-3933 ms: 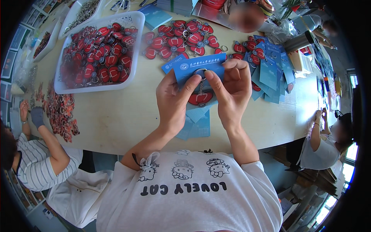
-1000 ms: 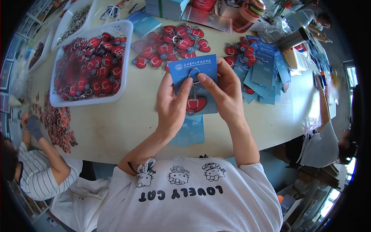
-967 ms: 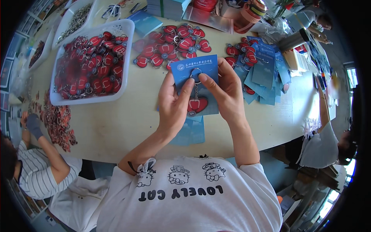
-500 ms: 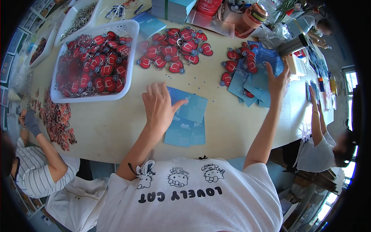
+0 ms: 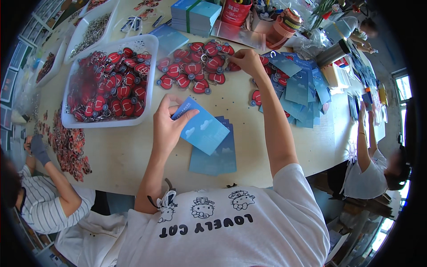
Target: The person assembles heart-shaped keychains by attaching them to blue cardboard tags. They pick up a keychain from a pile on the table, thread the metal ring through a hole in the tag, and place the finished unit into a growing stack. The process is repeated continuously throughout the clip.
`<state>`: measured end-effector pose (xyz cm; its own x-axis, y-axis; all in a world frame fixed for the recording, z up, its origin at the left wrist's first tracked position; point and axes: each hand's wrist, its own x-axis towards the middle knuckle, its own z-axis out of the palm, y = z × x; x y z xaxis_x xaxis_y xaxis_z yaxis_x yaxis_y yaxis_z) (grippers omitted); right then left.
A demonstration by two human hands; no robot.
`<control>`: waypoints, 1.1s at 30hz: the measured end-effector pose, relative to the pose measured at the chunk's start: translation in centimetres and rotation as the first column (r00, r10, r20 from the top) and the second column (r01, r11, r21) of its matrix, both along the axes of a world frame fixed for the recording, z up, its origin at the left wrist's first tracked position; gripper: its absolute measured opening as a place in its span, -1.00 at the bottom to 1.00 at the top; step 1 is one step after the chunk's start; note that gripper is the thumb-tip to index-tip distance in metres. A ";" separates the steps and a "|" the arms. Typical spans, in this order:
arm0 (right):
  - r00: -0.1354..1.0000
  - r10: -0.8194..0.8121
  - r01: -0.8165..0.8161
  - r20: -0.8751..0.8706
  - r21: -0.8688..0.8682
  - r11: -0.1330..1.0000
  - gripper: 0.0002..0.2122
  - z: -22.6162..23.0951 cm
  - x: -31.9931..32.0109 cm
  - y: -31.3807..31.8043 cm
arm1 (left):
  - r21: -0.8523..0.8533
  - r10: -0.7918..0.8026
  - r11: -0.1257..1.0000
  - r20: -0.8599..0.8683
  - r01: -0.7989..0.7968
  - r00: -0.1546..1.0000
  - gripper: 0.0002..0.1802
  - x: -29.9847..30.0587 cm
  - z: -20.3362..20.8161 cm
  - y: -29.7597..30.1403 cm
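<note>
Left hand [image 5: 167, 127] closed on a blue card [image 5: 203, 127], thumb on top and fingers beneath one short end, card lifted just above a small stack of blue cards [image 5: 215, 153] lying on the table [image 5: 124, 155]. Right hand [image 5: 247, 61] stretched forward to the loose pile of red tags [image 5: 195, 66], fingertips pinched at the pile's right edge; whether a tag is actually gripped cannot be told.

Orientation of held card: long axis on a diagonal, from the gripped end at upper left down to the free end at lower right, face up, tilted slightly off the table plane. Stack below lies nearly square to the table edge, so card and stack not aligned.

Judgement on the step in hand: best to take a single tag by its edge, clear of its neighbours' rings to avoid dragging several. Advisable to keep the card flat and firmly held at the end, free end unbent. White tray [image 5: 151, 42] of further tags to the left, untouched.
</note>
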<state>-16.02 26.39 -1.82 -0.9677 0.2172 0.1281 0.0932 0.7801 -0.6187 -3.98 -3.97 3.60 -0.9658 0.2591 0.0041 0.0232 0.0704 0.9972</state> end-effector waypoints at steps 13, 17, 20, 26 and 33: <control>0.767 0.564 -0.641 -0.304 -0.335 0.691 -0.92 10.1 11.0 -5.4 | -0.197 -0.088 0.980 -0.363 0.016 0.928 -0.73 -4.2 4.1 3.9; 0.869 0.427 -0.495 -0.250 -0.461 0.737 -0.90 10.3 12.2 -7.8 | -0.092 -0.096 0.993 -0.335 0.069 0.937 -0.75 -4.8 4.5 4.2; 0.906 0.299 -0.415 -0.299 -0.496 0.762 -0.90 9.5 12.5 -8.7 | 0.167 -0.076 0.983 -0.045 0.082 0.996 -0.78 -4.6 4.1 3.6; 0.918 0.094 -0.320 -0.385 -0.578 0.751 -0.90 8.9 13.5 -10.1 | 0.598 0.008 0.792 0.189 -0.122 0.982 -0.74 -0.7 1.6 4.2; 0.852 0.249 -0.352 -0.461 -0.152 0.923 -0.86 13.7 15.2 -8.9 | 0.229 0.388 0.920 -0.401 -0.319 0.830 -0.85 -1.8 2.4 3.2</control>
<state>-0.86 17.44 11.87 -0.8511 -0.0031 0.5250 -0.4353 0.5630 -0.7025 -5.82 -0.82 6.01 -0.8824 -0.1368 0.4502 0.4530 0.0118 0.8914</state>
